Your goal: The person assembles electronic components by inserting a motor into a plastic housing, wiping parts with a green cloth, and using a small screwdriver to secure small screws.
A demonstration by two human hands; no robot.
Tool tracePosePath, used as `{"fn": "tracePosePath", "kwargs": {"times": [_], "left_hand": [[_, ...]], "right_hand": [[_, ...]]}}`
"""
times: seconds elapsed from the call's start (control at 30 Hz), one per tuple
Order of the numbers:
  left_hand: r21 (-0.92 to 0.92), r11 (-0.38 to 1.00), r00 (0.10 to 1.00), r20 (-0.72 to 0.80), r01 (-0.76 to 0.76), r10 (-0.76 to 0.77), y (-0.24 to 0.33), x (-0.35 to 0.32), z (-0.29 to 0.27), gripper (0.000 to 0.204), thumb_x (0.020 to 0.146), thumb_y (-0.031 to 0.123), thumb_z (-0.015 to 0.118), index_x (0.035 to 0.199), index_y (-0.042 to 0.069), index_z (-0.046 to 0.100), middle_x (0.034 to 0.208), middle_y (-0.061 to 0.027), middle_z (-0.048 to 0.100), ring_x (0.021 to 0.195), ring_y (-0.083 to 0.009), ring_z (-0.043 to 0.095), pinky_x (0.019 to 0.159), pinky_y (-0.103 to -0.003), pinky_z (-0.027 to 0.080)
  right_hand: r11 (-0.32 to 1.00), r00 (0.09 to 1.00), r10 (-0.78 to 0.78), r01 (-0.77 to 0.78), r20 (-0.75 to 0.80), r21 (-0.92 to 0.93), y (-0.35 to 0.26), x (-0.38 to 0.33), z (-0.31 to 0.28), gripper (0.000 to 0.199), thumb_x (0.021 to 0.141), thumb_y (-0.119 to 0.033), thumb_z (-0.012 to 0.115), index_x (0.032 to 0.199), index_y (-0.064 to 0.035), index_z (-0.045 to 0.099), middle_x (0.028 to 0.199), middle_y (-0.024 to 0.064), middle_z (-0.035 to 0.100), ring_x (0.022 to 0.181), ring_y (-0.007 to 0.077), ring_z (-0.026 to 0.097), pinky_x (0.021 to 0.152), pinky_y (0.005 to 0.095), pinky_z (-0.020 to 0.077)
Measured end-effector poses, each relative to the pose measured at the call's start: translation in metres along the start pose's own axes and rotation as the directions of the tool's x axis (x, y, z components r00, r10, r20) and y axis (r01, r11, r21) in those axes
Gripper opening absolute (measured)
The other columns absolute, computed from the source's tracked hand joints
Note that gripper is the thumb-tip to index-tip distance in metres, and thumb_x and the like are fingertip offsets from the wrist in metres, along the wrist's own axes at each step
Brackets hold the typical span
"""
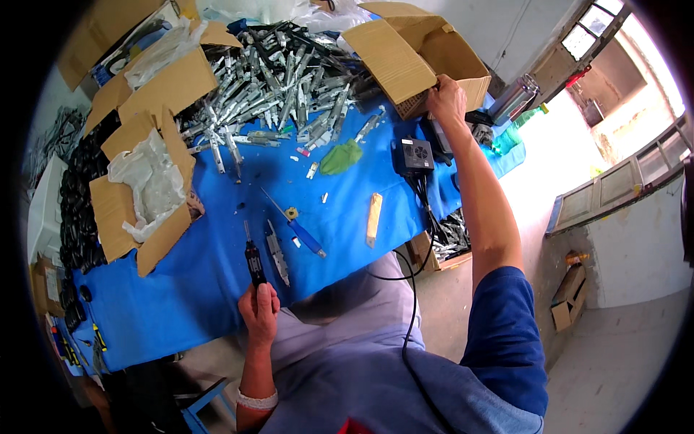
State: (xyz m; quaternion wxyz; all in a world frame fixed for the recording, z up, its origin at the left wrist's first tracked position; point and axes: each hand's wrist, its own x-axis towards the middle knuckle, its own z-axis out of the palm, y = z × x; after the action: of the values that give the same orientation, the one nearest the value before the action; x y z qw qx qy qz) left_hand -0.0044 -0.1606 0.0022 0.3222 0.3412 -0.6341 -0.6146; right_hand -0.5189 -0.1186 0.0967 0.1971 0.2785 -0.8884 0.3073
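Right hand [447,101] up at the near edge of the open cardboard box [466,61], at the far right of the blue-covered counter [181,304]. Fingers bent against the cardboard; cannot tell about a grip on anything behind the edge. In the left hand [259,311], held near the lower end between thumb and fingers, a black-handled tool [256,275], thin shaft pointing away up the counter (a screwdriver, by the look of it).

With one arm stretched so far, best to hold that shaft low and quiet, clear of the silver strip [276,253] just to its right and of the blue-handled tool [306,239] beyond. Steady the box by a firm wall rather than the loose flap [383,61], for fear of tipping. On any return, lift high over the black fan-grilled unit [416,155] and the dark cables [421,189], to avoid snagging or dragging.
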Motion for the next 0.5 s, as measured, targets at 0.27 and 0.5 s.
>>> {"fn": "tracePosePath", "kwargs": {"times": [0.27, 0.5], "left_hand": [[-0.002, 1.000, 1.000, 0.013, 0.018, -0.018, -0.005, 0.001, 0.000, 0.040, 0.098, 0.038, 0.045, 0.073, 0.008, 0.049, 0.051, 0.0002, 0.042, 0.041, -0.0066, 0.037, 0.039, -0.023, 0.026], [-0.062, 0.998, 1.000, 0.018, 0.019, -0.018, -0.006, 0.002, 0.001, 0.034, 0.098, 0.030, 0.049, 0.074, 0.007, 0.050, 0.054, 0.0022, 0.045, 0.045, -0.0043, 0.040, 0.041, -0.021, 0.027]], "right_hand": [[0.974, 0.995, 0.000, 0.023, -0.099, 0.223, 0.008, 0.036, -0.028, 0.021, 0.081, -0.020, 0.059, 0.080, 0.0006, 0.064, 0.070, 0.0190, 0.066, 0.074, 0.0357, 0.066, 0.068, 0.0440, 0.0499], [0.951, 0.989, -0.036, 0.078, -0.143, 0.300, 0.007, 0.065, -0.089, 0.023, 0.085, -0.023, 0.059, 0.085, -0.0009, 0.066, 0.065, 0.0076, 0.069, 0.060, 0.0159, 0.067, 0.062, 0.0304, 0.0530]]}}
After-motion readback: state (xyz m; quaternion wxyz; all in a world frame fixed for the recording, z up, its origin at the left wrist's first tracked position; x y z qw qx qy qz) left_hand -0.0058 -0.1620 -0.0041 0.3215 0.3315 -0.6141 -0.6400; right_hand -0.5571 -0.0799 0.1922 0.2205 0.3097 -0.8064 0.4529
